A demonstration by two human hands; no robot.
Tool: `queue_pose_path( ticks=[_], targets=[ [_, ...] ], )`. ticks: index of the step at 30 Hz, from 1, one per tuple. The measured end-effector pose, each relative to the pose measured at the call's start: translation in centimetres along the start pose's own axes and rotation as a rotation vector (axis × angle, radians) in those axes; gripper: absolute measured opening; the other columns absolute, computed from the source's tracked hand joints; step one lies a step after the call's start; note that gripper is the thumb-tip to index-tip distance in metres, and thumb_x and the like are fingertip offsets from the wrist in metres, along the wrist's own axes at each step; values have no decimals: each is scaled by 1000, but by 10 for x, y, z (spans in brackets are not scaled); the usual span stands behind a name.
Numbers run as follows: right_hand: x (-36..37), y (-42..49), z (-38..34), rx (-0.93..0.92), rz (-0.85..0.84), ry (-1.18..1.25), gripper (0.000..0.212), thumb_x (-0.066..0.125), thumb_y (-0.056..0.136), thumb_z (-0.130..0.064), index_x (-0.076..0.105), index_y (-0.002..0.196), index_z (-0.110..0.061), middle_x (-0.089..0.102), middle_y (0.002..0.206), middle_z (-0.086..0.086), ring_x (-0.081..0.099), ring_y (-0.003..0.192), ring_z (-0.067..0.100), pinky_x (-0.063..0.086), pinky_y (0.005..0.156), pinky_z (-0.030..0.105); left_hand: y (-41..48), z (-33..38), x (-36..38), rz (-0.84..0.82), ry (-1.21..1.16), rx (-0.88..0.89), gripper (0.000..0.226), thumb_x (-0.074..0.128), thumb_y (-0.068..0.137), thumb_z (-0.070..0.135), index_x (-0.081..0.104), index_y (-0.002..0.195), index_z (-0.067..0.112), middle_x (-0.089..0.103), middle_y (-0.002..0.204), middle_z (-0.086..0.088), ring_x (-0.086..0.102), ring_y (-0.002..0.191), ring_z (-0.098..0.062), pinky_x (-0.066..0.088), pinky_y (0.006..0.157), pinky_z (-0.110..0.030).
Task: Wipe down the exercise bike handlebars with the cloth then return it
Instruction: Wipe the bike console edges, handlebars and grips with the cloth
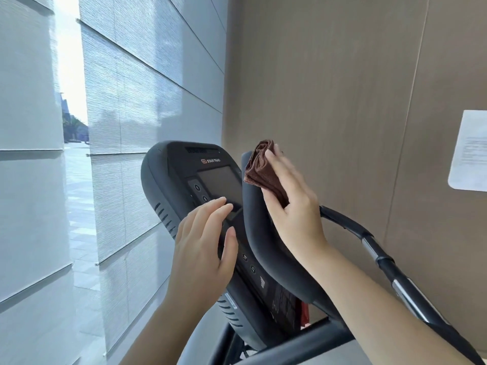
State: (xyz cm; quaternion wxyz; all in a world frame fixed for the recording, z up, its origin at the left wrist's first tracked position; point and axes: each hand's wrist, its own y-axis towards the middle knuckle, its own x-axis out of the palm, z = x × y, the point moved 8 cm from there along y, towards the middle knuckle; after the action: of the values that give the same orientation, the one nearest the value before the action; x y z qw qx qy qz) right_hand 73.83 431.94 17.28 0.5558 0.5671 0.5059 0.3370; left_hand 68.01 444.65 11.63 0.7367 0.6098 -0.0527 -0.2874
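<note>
A folded brown cloth is pressed against the upper end of the bike's black padded handlebar. My right hand grips the cloth there, its fingers wrapped over the bar. My left hand hovers open in front of the dark console, fingers spread and pointing up, holding nothing. A second, thinner black and silver handlebar curves away to the lower right, partly behind my right forearm.
Window blinds fill the left, with a bright gap showing the street outside. A tan panelled wall stands close behind the bike, with a white paper notice at the right edge.
</note>
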Motion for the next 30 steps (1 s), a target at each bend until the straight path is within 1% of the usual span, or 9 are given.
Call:
queue_pose_path(
  ticks=[6, 12, 14, 16, 17, 20, 23, 27, 30],
  targets=[
    [-8, -18, -10, 42, -226, -95, 53, 60, 82, 6, 48, 131, -10, 43, 139, 3, 42, 129, 14, 29, 110, 25, -6, -8, 1, -34, -50, 17, 36, 40, 86, 22, 58, 113, 5, 58, 121, -6, 51, 113, -24, 33, 99, -31],
    [-11, -52, -19, 88, -548, -218, 55, 63, 81, 3, 53, 127, -25, 48, 137, -14, 45, 125, 9, 33, 107, 27, -16, -3, 1, -74, -137, 39, 36, 40, 86, 21, 58, 112, 4, 59, 120, -7, 52, 112, -25, 36, 98, -36],
    [-15, -48, -18, 179, -601, -161, 55, 62, 81, 2, 55, 123, -33, 53, 128, -24, 48, 120, -1, 36, 104, 22, -16, -1, 0, -96, -147, 41, 36, 40, 86, 21, 59, 112, 4, 59, 120, -7, 52, 112, -26, 38, 97, -40],
    [-20, -37, -12, 305, -579, -69, 55, 62, 81, 3, 51, 113, -41, 58, 111, -35, 52, 109, -11, 36, 96, 9, -15, -2, -3, -105, -166, 26, 38, 38, 85, 23, 59, 112, 5, 59, 120, -6, 52, 113, -26, 37, 98, -39],
    [-23, -32, -8, 363, -556, -34, 52, 62, 81, 4, 48, 106, -39, 61, 105, -33, 54, 105, -12, 35, 93, 8, -13, -3, -5, -105, -177, 19, 39, 38, 85, 24, 59, 112, 6, 59, 120, -6, 52, 113, -26, 35, 98, -38],
    [-28, -23, 5, 467, -534, 66, 41, 60, 82, 7, 46, 97, -28, 62, 100, -14, 58, 98, -4, 39, 92, 16, -10, -2, -8, -95, -184, 31, 39, 37, 85, 25, 59, 112, 6, 59, 120, -5, 52, 112, -26, 36, 98, -39],
    [-31, -13, 8, 481, -503, 206, 37, 58, 82, 9, 54, 97, -24, 66, 95, -9, 61, 93, 1, 43, 88, 16, -6, -1, -10, -79, -180, 45, 39, 38, 85, 25, 59, 113, 7, 58, 121, -4, 52, 113, -25, 36, 97, -39],
    [-27, 4, 19, 437, -343, 233, 39, 62, 81, 5, 59, 101, -29, 64, 110, 8, 61, 98, 5, 43, 91, 18, -2, 1, -8, -56, -142, 47, 39, 38, 86, 25, 59, 112, 6, 58, 121, -5, 51, 113, -25, 35, 97, -38],
    [-19, 6, 32, 432, -204, 255, 50, 62, 80, 7, 52, 106, -35, 64, 101, -4, 61, 94, 1, 45, 91, 21, 0, 2, -7, -44, -113, 40, 38, 39, 86, 25, 59, 111, 5, 58, 121, -5, 51, 113, -25, 36, 97, -38]
  ],
)
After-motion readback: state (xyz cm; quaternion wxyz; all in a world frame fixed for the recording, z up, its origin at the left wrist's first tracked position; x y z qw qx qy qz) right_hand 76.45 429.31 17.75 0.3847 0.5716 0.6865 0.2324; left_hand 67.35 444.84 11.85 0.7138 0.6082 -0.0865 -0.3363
